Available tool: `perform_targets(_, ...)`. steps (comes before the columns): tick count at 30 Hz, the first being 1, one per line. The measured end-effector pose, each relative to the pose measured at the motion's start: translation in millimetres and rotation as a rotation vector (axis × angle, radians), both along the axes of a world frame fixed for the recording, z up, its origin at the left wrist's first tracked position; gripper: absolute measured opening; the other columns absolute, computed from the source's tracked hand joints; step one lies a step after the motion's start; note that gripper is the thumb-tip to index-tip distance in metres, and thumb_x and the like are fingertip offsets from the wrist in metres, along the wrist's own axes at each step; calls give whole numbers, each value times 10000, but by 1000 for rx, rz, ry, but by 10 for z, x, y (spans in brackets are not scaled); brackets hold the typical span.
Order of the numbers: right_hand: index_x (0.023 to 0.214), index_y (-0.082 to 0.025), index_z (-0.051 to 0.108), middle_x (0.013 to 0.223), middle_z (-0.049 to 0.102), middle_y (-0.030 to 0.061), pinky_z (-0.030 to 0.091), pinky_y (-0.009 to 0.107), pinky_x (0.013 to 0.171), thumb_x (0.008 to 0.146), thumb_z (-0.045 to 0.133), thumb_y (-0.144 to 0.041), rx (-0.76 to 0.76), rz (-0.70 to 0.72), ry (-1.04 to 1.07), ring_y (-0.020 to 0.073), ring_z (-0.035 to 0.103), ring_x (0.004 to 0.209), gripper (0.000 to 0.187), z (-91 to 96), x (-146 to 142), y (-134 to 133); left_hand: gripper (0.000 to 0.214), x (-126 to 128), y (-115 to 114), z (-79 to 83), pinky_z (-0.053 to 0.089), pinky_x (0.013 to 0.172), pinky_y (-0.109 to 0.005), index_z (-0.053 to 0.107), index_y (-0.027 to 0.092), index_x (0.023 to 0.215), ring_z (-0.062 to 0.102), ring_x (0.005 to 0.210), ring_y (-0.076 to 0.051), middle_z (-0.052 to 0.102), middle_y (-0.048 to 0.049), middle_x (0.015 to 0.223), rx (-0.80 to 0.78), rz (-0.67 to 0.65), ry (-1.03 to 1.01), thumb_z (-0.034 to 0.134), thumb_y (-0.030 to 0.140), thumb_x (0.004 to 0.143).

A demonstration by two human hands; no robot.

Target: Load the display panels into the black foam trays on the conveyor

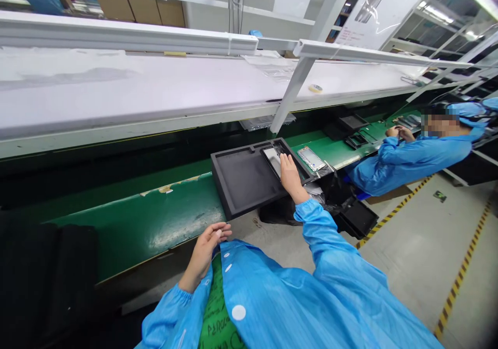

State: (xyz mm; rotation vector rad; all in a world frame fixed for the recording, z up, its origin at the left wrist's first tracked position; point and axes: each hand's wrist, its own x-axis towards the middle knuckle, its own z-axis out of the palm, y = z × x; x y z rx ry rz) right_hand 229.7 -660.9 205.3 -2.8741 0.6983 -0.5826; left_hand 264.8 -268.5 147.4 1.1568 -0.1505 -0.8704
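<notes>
My right hand (291,177) reaches forward over a black foam tray (241,180) on the green belt, fingers stretched flat on a thin phone-like panel (272,158) that lies in the tray's right slot. My left hand (205,253) hangs back near my chest, fingers curled loosely beside my blue coat, with nothing visible in them. A second flat panel (311,158) lies on the belt just right of the tray.
A green conveyor belt (163,219) runs left to right under a long white shelf (155,84). A co-worker in blue (412,154) sits at the right, with black trays (352,123) near them. A black bin (356,217) stands below the belt.
</notes>
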Motion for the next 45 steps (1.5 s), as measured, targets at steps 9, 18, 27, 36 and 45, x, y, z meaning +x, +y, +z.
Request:
perform_targets(9,1510,56,407,1564,421,285,313,570,1189,923,264,-12,-40,-134,131,373,299,1520,608,-522,388,-242,615,-8,267,-352,543,888,-367,743,156,1031,743,976,-273,773,-167,1124,72,44,106,909,579,616)
perform_targets(18,1539,-7,428,1606,398,217,320,506,1215,871,351,-9,-104,-47,360,341,354,1503,673,-632,319,-515,677,-17,447,-524,559,850,-357,730,148,1025,752,953,-273,781,-168,1097,108,92,170,932,586,550)
perform_targets(27,1527,34,417,1605,393,232,286,511,1237,857,358,-24,-64,-70,350,348,323,1516,676,-640,503,-310,713,-48,507,-714,551,843,-358,715,140,1046,748,964,-284,774,-182,1101,150,24,156,920,602,543)
perform_targets(36,1499,81,424,1571,395,304,268,535,1229,935,329,-76,-23,-152,278,379,316,1509,593,-565,562,-110,724,-110,706,-860,558,852,-348,722,153,1029,746,956,-268,781,-166,1088,158,63,194,934,604,503)
perform_targets(45,1418,-88,568,1577,424,223,346,539,1230,998,430,-212,86,31,-106,321,337,1514,460,-729,43,719,679,-359,922,-1224,575,803,-354,735,166,963,760,908,-282,793,-157,1023,196,176,271,938,590,473)
